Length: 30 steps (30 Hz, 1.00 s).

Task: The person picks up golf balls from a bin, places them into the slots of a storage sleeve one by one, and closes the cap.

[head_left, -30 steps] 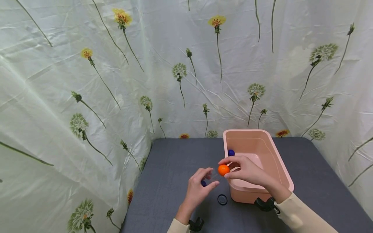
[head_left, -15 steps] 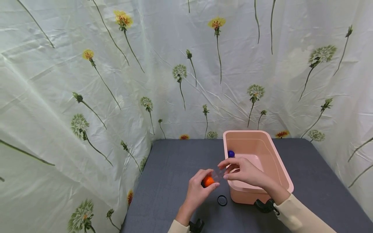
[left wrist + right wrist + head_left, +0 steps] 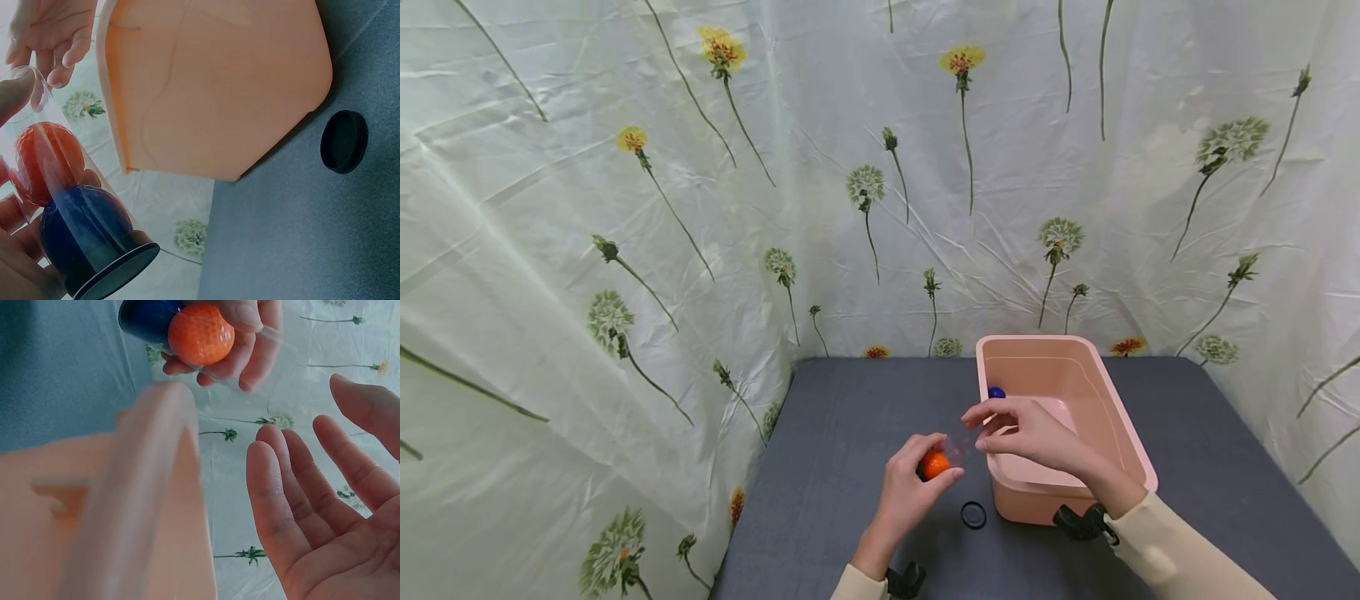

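A clear tube [image 3: 953, 452] is gripped by the left hand [image 3: 907, 483], thumb and fingers being curved round its sides and kept apart by it. The fingers of the right hand [image 3: 1028, 435] are spread and gently bent; nothing is held by them, and the tube's uncapped mouth is found just beside their tips, though whether it is touched cannot be told.

Inside the tilted tube, a round, glossy orange ball [image 3: 49, 159], finely dimpled, is lodged against a smooth dark blue ball [image 3: 84, 225]. The far end is closed by a flat black cap [image 3: 115, 275].

Beneath the right hand is placed a pink bin [image 3: 1030, 504], smooth, rounded at the corners and rimmed; its near left edge is overhung by the hand, and its front is partly hidden by the forearm. By its left wall a second blue ball [image 3: 996, 392] is partly seen. In front of the bin, a round black lid [image 3: 973, 515] is laid on the dark grey tabletop [image 3: 850, 417]. The table is backed by a creased, whitish curtain [image 3: 820, 200], printed with dandelions.
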Available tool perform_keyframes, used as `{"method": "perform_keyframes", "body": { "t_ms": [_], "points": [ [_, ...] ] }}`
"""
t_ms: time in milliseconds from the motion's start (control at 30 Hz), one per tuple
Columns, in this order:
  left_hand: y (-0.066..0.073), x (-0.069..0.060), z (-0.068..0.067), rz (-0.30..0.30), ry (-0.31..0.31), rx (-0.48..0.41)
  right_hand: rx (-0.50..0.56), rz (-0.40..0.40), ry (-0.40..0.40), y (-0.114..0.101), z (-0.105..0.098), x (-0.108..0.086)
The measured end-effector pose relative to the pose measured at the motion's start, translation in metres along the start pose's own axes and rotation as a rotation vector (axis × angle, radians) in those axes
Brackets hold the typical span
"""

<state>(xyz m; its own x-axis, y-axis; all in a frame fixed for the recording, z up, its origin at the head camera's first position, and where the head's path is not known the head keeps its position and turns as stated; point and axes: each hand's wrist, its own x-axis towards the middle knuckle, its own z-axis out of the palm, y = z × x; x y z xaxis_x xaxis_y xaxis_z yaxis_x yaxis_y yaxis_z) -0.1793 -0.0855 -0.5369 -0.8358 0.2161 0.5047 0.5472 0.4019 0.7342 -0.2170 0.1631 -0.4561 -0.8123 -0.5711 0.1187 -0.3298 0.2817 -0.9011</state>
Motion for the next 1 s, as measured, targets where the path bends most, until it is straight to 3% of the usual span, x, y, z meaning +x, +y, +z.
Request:
{"method": "perform_keyframes", "body": {
  "t_ms": [333, 667, 1000],
  "points": [
    [-0.003, 0.002, -0.001, -0.003, 0.013, -0.012, -0.028, -0.054, 0.056, 0.005, -0.025, 0.016],
    [-0.006, 0.001, -0.003, -0.024, 0.043, -0.027, -0.003, 0.057, 0.092, 0.021, -0.051, 0.035],
    [-0.008, 0.001, -0.003, -0.025, 0.063, -0.037, -0.082, 0.06, 0.129, 0.044, -0.067, 0.057]
  ]
}}
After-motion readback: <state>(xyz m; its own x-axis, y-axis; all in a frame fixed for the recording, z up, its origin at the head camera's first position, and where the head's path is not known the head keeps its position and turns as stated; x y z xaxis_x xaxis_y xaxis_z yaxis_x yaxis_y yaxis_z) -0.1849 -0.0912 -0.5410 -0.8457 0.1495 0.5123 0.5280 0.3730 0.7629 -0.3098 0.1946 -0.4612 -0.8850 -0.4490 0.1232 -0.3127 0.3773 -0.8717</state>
